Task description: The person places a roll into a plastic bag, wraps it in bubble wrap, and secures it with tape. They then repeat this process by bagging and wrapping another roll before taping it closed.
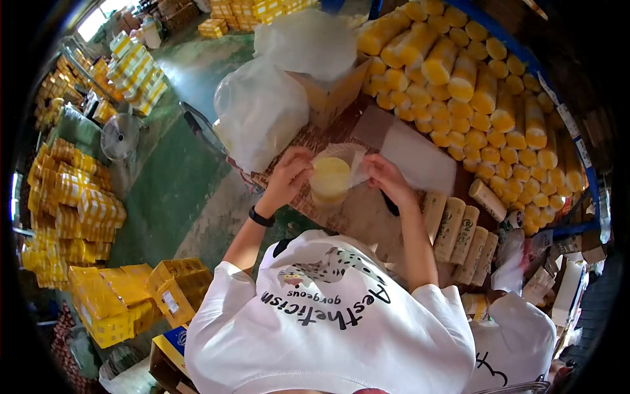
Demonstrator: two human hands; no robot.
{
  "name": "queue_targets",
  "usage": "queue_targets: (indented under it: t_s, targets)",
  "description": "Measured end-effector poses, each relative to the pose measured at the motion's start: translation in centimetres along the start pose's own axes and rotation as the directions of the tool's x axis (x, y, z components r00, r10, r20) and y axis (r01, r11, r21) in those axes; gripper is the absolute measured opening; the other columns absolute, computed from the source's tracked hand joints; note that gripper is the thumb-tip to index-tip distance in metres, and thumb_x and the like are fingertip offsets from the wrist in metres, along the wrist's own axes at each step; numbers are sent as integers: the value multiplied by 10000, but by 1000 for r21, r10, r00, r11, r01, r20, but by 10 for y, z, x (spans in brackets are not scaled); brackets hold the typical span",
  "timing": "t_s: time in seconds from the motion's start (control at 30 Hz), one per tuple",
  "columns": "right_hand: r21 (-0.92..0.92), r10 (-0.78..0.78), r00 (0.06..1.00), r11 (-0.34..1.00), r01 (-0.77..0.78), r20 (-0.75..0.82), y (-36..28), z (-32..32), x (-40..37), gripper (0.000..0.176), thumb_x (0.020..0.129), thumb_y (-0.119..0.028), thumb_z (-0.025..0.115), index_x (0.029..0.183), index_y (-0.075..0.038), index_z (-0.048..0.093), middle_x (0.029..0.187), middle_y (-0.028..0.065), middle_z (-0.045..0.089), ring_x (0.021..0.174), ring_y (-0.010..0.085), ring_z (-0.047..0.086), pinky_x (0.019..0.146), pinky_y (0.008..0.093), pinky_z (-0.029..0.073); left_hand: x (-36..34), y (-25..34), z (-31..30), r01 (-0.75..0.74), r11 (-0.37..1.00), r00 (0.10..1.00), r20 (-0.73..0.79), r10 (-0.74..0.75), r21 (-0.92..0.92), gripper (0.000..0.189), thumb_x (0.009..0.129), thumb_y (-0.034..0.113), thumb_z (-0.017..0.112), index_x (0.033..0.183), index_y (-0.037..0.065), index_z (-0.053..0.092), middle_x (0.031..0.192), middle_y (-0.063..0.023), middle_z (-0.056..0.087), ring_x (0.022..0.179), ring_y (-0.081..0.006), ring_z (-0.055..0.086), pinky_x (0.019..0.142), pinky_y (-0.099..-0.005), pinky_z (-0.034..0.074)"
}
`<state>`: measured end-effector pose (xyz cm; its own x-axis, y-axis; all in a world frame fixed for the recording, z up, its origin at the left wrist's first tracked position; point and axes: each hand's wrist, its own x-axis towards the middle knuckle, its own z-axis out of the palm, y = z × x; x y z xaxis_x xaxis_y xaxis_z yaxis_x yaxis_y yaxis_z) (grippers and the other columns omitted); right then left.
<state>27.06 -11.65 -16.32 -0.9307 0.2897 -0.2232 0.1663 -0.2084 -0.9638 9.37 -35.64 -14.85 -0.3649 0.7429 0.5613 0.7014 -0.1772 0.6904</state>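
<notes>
A pale yellow cylinder [330, 176] stands upright at the front of the work table, with a clear plastic bag [348, 155] over and beside its top. My left hand [293, 172] is at the cylinder's left side, its fingers closed on the bag's edge. On the right, my right hand [386, 176] pinches the bag's other edge. The lower part of the cylinder is blurred. Just behind the right hand lies a stack of flat translucent sheets [420, 159].
Wrapped rolls [453, 230] lie in a row at the right. Yellow-ended rolls [482, 98] are piled behind a blue frame. Large white bags [261, 108] and an open carton [328, 98] stand at the back. Taped boxes [105, 302] are left; a co-worker's white sleeve [515, 338] is lower right.
</notes>
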Motion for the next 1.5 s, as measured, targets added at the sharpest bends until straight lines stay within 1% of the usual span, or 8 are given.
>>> queue_targets:
  t_s: [0.2, 0.3, 0.5, 0.67, 0.9, 1.1, 1.23, 1.5]
  targets:
    - [-134, -147, 986, 978, 157, 83, 2, 6, -6, 309, 833, -110, 671, 1129, -57, 603, 1332, 18, 428, 1026, 138, 535, 892, 286, 447, -7, -20, 17, 251, 752, 962, 72, -263, -609, 60, 850, 27, 598, 901, 21, 567, 1305, -99, 467, 1032, -189, 518, 837, -306, 447]
    - [-143, -123, 992, 982, 127, 35, 42, -11, 19, 421, 818, -169, 701, 1208, -78, 572, 1209, 16, 539, 1065, 133, 534, 900, 277, 443, -9, -27, 20, 298, 802, 954, 197, -228, -518, 136, 833, 51, 626, 942, 37, 546, 1295, -92, 472, 1062, -171, 495, 871, -302, 438]
    - [-62, -115, 991, 992, 110, -73, 60, 0, 48, 320, 816, -150, 704, 1119, -87, 622, 1045, 7, 623, 979, 123, 566, 862, 272, 451, -5, -17, 30, 174, 839, 984, 125, -128, -516, 448, 741, 106, 748, 1102, 61, 486, 1295, -104, 450, 1128, -196, 481, 869, -312, 446]
    - [75, -232, 964, 967, 243, -129, 72, 16, 61, 303, 802, -107, 710, 1088, -86, 611, 1001, 2, 608, 933, 124, 568, 849, 271, 456, -24, -17, 49, 190, 956, 975, -68, -210, -223, 680, 634, 185, 835, 1188, 53, 464, 1316, -118, 435, 1166, -237, 470, 915, -365, 429]
    - [160, -154, 974, 971, 180, -164, 55, 33, 49, 382, 826, -200, 703, 1158, -58, 577, 1093, 24, 586, 1016, 128, 538, 895, 271, 424, -11, -1, 52, 191, 976, 980, -86, -182, 101, 365, 698, 200, 789, 985, 73, 603, 958, -69, 538, 941, -270, 508, 818, -388, 411]
    - [-41, -83, 991, 996, 79, -104, 44, 27, 43, 457, 867, -335, 648, 1200, -34, 562, 1119, 26, 591, 1032, 136, 535, 913, 267, 400, -6, -9, 67, 128, 990, 967, -229, -109, 66, 207, 665, 130, 759, 734, 38, 587, 795, -82, 522, 823, -291, 491, 743, -357, 403]
    - [89, -52, 976, 993, 72, -210, 25, 46, 37, 218, 883, -203, 623, 1029, -41, 636, 921, -26, 612, 833, 71, 539, 752, 217, 425, -9, -15, 77, 221, 975, 943, -260, -206, 27, 266, 692, 78, 729, 822, 39, 500, 913, -85, 485, 882, -265, 462, 776, -343, 393]
    - [-325, -177, 984, 931, 167, -1, 15, 41, 47, 200, 797, -138, 686, 973, -46, 658, 874, -12, 626, 826, 94, 565, 767, 244, 442, -13, -25, 96, 343, 853, 839, -280, -467, -394, 480, 727, 41, 658, 1091, 77, 347, 1142, -91, 381, 1087, -229, 399, 983, -349, 308]
